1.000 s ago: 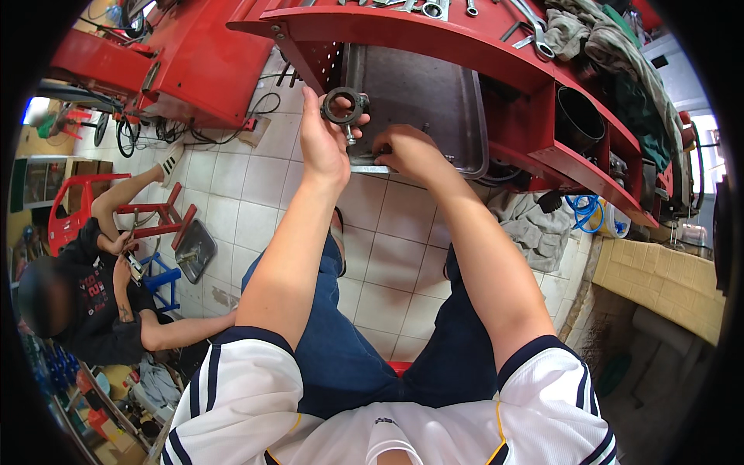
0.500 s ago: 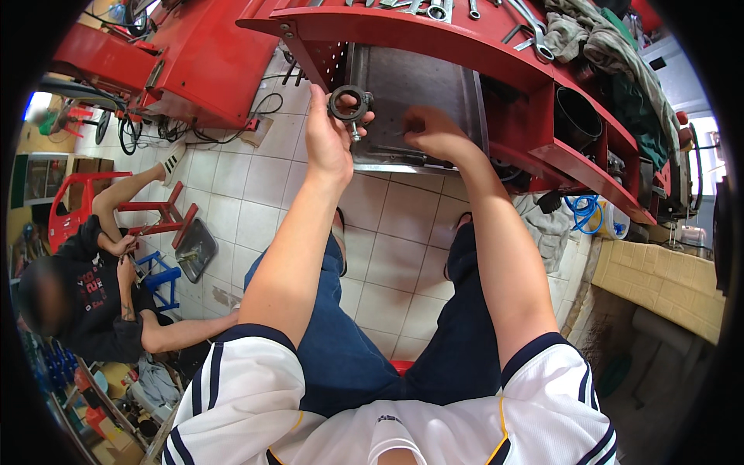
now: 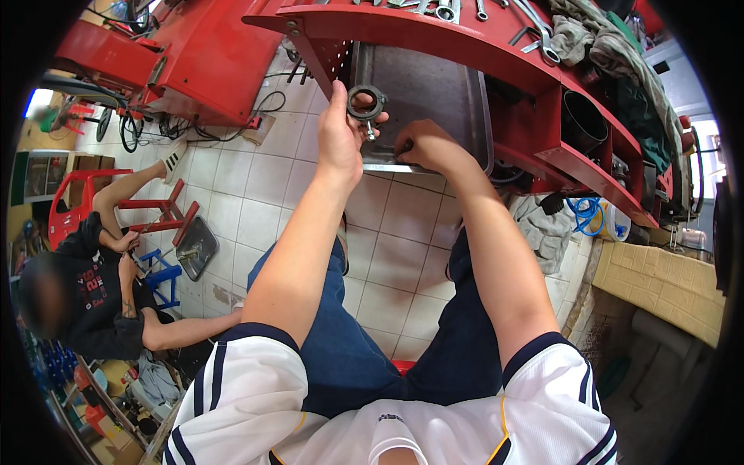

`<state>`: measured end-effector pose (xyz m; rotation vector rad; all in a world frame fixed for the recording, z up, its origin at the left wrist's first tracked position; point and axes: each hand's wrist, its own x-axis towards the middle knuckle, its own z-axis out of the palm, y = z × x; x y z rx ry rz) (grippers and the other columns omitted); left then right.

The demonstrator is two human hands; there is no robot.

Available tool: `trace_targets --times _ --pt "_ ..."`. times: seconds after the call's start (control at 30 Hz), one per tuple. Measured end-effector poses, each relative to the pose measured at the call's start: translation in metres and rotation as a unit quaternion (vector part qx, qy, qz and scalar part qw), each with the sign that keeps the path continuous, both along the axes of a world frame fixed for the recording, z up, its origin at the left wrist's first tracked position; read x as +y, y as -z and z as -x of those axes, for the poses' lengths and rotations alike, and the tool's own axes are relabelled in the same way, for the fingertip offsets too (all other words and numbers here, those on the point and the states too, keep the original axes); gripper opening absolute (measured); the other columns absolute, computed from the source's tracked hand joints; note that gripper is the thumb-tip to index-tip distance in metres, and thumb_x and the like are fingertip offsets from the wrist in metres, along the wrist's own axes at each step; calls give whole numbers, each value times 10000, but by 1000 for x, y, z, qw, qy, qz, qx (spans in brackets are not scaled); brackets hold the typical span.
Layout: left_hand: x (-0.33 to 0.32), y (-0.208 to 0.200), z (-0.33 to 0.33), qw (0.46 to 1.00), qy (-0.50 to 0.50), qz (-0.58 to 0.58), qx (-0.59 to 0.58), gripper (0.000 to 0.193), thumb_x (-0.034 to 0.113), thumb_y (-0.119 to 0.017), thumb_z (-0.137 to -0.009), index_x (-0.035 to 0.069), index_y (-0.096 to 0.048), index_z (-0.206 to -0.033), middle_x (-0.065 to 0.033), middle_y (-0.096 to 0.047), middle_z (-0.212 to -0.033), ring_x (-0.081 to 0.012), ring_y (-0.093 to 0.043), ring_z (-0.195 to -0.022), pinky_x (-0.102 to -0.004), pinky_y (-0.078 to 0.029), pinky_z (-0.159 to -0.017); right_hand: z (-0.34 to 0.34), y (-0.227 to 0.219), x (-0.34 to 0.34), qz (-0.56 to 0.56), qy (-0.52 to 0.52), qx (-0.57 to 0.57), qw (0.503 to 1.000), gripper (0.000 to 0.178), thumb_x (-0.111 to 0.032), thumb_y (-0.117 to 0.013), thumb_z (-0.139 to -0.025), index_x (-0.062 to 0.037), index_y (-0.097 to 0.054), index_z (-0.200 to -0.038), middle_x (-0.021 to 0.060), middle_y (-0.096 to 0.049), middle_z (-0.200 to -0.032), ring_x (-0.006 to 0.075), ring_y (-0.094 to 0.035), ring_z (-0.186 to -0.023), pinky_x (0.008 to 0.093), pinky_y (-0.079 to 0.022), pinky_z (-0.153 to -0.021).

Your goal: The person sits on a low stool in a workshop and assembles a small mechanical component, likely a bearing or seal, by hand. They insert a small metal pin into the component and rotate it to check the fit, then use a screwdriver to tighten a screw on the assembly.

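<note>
Red bench [image 3: 434, 29] across the top, running right | metal tray [image 3: 442, 85], upper centre | person's left hand [image 3: 339, 143], upper centre, thumb and fingers around a dark ring [image 3: 380, 99] | right hand [image 3: 434, 146], just right, fingers curled over the tray's lower edge, whether pinching anything cannot be told | small bolt [image 3: 370, 133] below the ring
</note>
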<state>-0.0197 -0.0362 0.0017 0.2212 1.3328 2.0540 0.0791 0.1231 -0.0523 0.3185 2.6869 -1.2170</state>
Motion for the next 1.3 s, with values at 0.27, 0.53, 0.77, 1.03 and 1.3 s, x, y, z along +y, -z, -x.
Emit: trace_targets --times 0.27,0.53,0.77,1.03,1.3 --pt "3 0 -2 1000 23 7 -11 509 525 -354 -1061 102 -630 -998 -58 -703 -968 -175 -680 -850 -285 -462 -667 3 6 -3 -37 -22 -1 999 181 -64 -741 -716 -38 -758 -894 182 -709 -891 347 -690 -865 415 -539 -775" --pt "6 0 -8 999 45 3 -3 532 521 -350 -1062 71 -631 -1023 -64 -701 -987 -189 -684 -859 -294 -482 -695 1 10 -6 -63 -34 20 997 160 -58 -735 -719 -41 -752 -877 185 -700 -848 344 -688 -847 424 -532 -761" --pt "8 2 -11 998 65 6 2 555 531 -361 -1054 49 -636 -1059 -69 -704 -1002 -198 -692 -899 -292 -498 -740 2 12 -2 -40 -31 10 999 129 -77 -741 -741 -29 -737 -861 185 -695 -840 348 -685 -845 433 -527 -749" --pt "8 3 -12 998 58 7 12 568 543 -365 -1049 42 -631 -1067 -77 -696 -1006 -204 -692 -908 -295 -503 -755 4 22 -8 -128 -50 58 989 133 -66 -737 -769 -38 -731 -899 190 -700 -944 379 -677 -962 443 -531 -811" --pt "8 3 -11 998 61 5 10 576 549 -358 -1050 40 -628 -1064 -81 -693 -1011 -207 -691 -914 -304 -510 -754 0 10 3 -106 -3 -45 993 157 -131 -753 -799 -36 -741 -924 187 -706 -978 370 -679 -990 439 -534 -832"
